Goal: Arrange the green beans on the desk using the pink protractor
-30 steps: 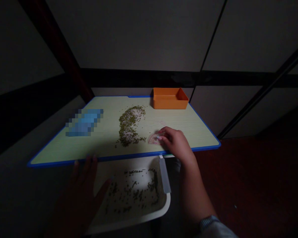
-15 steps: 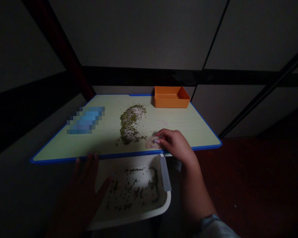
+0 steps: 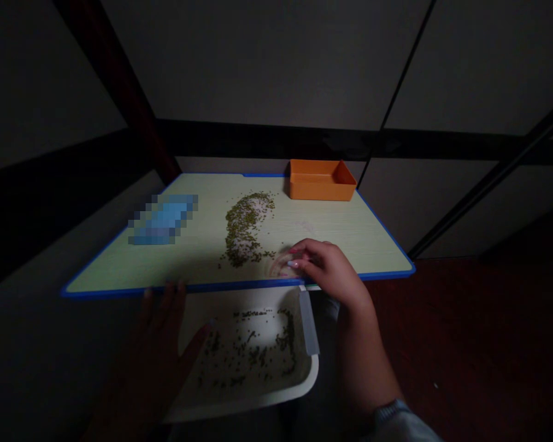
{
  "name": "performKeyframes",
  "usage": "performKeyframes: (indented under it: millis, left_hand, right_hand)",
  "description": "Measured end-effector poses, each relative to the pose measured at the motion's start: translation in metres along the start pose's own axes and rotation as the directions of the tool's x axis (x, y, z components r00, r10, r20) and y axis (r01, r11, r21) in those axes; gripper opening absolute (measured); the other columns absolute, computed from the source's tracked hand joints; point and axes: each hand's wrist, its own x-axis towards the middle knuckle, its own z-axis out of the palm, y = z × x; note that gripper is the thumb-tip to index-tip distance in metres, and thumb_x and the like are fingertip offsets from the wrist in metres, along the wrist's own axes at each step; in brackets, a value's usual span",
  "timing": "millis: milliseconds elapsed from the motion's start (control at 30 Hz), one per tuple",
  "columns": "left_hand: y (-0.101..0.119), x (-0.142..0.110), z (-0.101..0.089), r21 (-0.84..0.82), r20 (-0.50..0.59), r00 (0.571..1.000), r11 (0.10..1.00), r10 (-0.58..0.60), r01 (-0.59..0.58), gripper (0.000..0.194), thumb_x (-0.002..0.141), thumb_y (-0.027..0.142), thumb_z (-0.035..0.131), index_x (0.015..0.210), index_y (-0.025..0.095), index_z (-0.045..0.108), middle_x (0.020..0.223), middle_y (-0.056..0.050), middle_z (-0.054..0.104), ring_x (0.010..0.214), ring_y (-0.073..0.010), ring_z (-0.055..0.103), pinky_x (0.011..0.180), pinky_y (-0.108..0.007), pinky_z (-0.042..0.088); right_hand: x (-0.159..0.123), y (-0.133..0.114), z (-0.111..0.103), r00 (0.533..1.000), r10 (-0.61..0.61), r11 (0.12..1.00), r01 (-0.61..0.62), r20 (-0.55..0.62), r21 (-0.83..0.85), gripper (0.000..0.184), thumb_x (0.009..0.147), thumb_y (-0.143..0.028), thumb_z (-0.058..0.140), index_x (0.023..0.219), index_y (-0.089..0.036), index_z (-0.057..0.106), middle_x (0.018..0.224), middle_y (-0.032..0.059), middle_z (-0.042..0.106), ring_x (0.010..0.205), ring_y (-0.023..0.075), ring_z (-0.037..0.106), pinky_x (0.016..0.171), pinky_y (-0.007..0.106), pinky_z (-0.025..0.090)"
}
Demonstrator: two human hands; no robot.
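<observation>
1. your right hand (image 3: 327, 269) works by the near edge of the pale surface (image 3: 207, 209), its grip pinching a clear curved piece (image 3: 280, 265), blurred here, between thumb and fingers.
2. the piece sits just right of the near end of a heap of green grains (image 3: 243, 224), a few strays close by.
3. in shadow, your left hand (image 3: 159, 344) spreads its fingers at the white tub (image 3: 314, 371) below; whether it grasps the rim, you cannot tell from here.
4. a flat, low edge and short, slow strokes should suit you best, since such grains probably roll.
5. a steady tub likely helps too.
</observation>
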Motion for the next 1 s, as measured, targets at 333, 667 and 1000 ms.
performKeyframes:
  millis: [333, 667, 1000]
  left_hand:
    - [0.003, 0.002, -0.002, 0.013, 0.002, 1.000, 1.000, 0.006, -0.006, 0.080, 0.083, 0.060, 0.027, 0.146, 0.010, 0.024, 0.153, -0.016, 0.033, 0.147, -0.0359, 0.011, 0.113, -0.057, 0.029]
    - [0.000, -0.001, 0.001, 0.027, -0.008, 1.000, 0.999, 0.018, -0.018, 0.079, 0.084, 0.059, 0.027, 0.146, 0.010, 0.025, 0.154, -0.016, 0.033, 0.147, -0.0343, 0.011, 0.113, -0.055, 0.030]
    - [0.002, -0.001, 0.001, 0.025, -0.023, 0.999, 0.999, 0.024, -0.024, 0.081, 0.084, 0.063, 0.023, 0.146, 0.009, 0.024, 0.154, -0.017, 0.033, 0.147, -0.0336, 0.010, 0.113, -0.056, 0.029]
  right_hand:
    - [0.008, 0.009, 0.007, 0.983, 0.051, 0.968, -0.092, -0.177, -0.233, 0.011, 0.083, -0.023, 0.060, 0.093, -0.020, 0.064, 0.073, 0.0009, 0.067, 0.064, 0.0135, 0.055, 0.066, 0.026, 0.034]
    - [0.017, 0.022, -0.005, 0.895, 0.171, 0.839, -0.351, -0.411, -0.415, 0.017, 0.085, -0.030, 0.058, 0.096, -0.019, 0.065, 0.075, 0.0063, 0.069, 0.070, 0.0188, 0.058, 0.068, 0.029, 0.033]
    - [0.014, 0.021, 0.005, 0.953, 0.078, 0.979, -0.128, -0.292, -0.156, 0.013, 0.083, -0.030, 0.059, 0.091, -0.021, 0.063, 0.069, -0.0009, 0.065, 0.063, 0.0141, 0.056, 0.064, 0.025, 0.036]
